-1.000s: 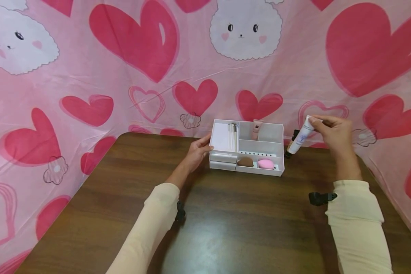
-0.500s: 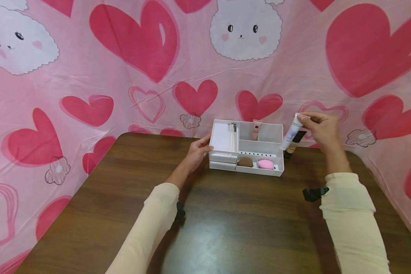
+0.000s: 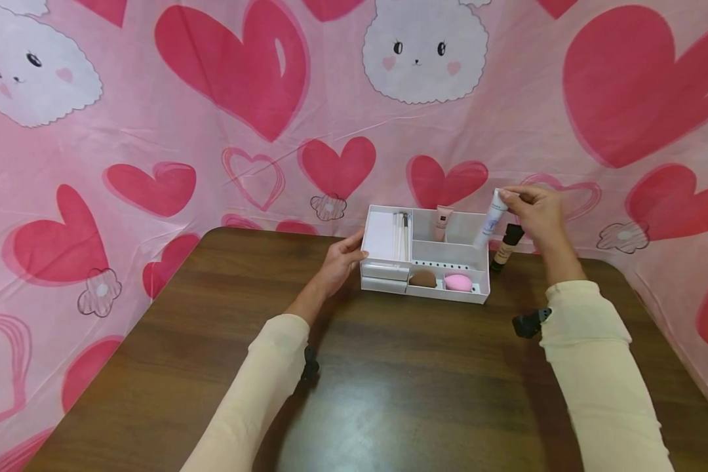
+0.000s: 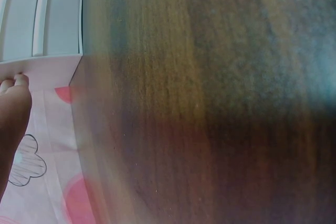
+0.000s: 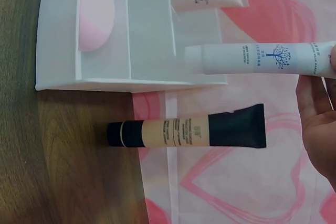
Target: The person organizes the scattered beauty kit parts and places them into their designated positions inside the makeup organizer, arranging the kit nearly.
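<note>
A white makeup organizer [image 3: 450, 252] stands at the back of the table, and my left hand [image 3: 336, 267] holds its left side, thumb at the front corner. In the left wrist view the fingers [image 4: 21, 80] meet its side wall. My right hand [image 3: 537, 211] pinches the top end of a white cosmetic tube [image 5: 262, 59], cap down, over the right rear compartment. A pink tube [image 3: 442, 223] stands in the rear section. Beside the organizer's right wall, a foundation tube [image 5: 178, 131] with a black cap stands upright on the table.
Makeup brushes [image 3: 401, 236] lie on the organizer's left top, above two small drawers [image 3: 385, 278]. A brown sponge [image 3: 423, 279] and a pink sponge [image 3: 458, 282] sit in the front compartments. A heart-printed cloth [image 3: 259, 177] hangs right behind the wooden table [image 3: 389, 380].
My right hand has moved left with the white tube, from beside the foundation tube to over the organizer's right rear compartment. The foundation tube shows more fully. My left hand stays put.
</note>
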`<action>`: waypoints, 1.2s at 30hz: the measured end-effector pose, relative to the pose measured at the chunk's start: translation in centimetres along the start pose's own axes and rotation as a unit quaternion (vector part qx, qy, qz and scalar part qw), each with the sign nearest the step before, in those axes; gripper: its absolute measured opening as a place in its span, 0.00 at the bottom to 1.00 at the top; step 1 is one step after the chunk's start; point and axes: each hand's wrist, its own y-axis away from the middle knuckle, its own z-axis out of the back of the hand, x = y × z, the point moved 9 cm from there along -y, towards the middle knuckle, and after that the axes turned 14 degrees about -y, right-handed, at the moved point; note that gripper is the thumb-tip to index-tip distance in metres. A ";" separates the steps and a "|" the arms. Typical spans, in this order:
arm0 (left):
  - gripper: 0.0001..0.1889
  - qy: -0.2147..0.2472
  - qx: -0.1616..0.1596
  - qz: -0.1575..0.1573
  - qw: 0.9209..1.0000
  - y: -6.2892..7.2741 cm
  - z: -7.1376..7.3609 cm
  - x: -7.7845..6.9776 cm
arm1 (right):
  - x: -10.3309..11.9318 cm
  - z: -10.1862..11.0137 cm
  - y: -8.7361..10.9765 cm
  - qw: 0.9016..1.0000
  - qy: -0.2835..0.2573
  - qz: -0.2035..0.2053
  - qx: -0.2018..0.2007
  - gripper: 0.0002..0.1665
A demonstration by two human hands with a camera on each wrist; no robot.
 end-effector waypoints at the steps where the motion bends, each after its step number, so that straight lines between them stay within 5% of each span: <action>1: 0.34 0.001 0.000 0.001 1.000 0.0 0.0 0.0 | -0.2 -0.1 -0.2 1.000 0.002 -0.002 -0.003 0.14; 8: 0.33 -0.008 -0.002 0.001 1.000 -0.1 0.1 0.1 | -1.8 -0.5 -1.1 1.000 0.020 0.003 -0.024 0.15; 17: 0.36 -0.005 0.020 -0.057 0.998 -0.2 0.3 0.4 | -5.2 -0.9 -1.6 0.996 0.081 -0.034 -0.029 0.10; 21: 0.35 -0.005 0.012 -0.037 0.999 0.0 0.1 0.1 | -6.4 -1.1 -1.8 0.996 0.080 -0.040 -0.019 0.08; 27: 0.34 -0.001 -0.004 -0.005 1.000 -0.1 0.1 0.2 | -8.2 -1.2 -1.7 0.987 0.145 -0.064 -0.004 0.22; 36: 0.34 0.004 0.000 -0.013 1.000 -0.1 0.1 0.2 | -9.3 -1.7 -1.1 0.975 0.206 -0.079 0.009 0.24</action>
